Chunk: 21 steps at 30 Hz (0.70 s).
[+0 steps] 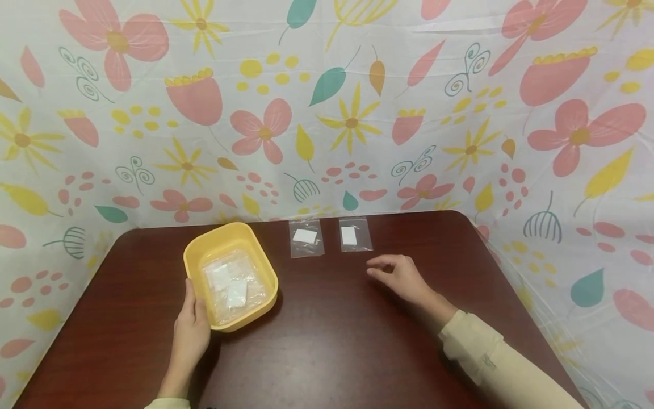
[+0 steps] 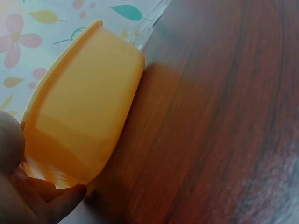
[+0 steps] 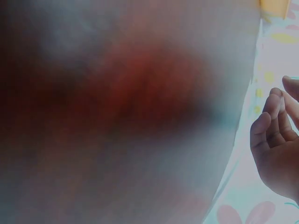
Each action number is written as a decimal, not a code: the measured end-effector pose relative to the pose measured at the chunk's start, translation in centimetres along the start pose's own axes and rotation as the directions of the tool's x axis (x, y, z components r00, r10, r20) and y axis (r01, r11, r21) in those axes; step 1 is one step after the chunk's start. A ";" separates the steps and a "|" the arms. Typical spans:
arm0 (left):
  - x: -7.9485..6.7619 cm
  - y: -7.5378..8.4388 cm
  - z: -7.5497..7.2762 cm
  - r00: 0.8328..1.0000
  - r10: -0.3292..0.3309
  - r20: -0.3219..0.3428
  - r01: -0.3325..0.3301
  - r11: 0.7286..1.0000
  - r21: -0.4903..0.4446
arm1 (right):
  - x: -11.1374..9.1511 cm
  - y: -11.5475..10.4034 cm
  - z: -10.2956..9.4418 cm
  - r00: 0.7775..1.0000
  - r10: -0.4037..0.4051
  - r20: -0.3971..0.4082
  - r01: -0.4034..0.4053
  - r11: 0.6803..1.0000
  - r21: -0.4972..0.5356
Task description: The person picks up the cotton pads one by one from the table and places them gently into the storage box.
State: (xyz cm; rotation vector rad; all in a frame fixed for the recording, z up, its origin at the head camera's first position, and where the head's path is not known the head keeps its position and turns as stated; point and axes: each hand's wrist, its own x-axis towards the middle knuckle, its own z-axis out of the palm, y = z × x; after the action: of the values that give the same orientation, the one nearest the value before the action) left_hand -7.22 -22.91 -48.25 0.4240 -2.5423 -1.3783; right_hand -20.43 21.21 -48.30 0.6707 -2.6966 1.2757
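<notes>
My left hand point(image 1: 191, 332) grips the near left side of a yellow plastic bin point(image 1: 268, 267), thumb at the rim and fingertips point(image 2: 70, 198) against the lower wall. The bin looks tilted; whether part of it still touches the table I cannot tell. Inside lie clear plastic bags point(image 1: 217, 278) with white pieces in them. My right hand point(image 1: 406, 278) hovers over the table with loosely bent fingers and nothing held. Nearest to it is a small clear zip bag point(image 1: 363, 236) holding a white rectangle. Another such bag point(image 1: 306, 250) lies left of that one.
A dark reddish-brown wooden table point(image 1: 327, 352) carries everything. Behind it and along both sides hangs a white sheet point(image 1: 327, 170) printed with flowers and leaves, close to the table's edges. Both small bags lie near the back edge.
</notes>
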 end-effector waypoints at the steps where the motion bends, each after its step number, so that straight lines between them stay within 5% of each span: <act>1: 0.0 0.0 0.0 1.000 0.001 0.000 -0.001 1.000 0.000 | 0.2 0.1 0.0 1.000 0.005 0.002 -0.005 1.000 -0.005; 21: 0.0 -0.6 1.5 1.000 -0.021 0.009 0.020 0.999 0.044 | 5.3 1.1 -0.4 1.000 0.018 0.003 -0.018 0.999 -0.038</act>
State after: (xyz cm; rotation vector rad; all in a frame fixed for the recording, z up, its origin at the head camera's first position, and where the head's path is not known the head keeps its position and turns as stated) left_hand -7.59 -22.07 -49.56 0.4535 -2.5868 -1.3370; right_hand -25.70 20.24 -47.43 0.6468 -2.7281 1.2249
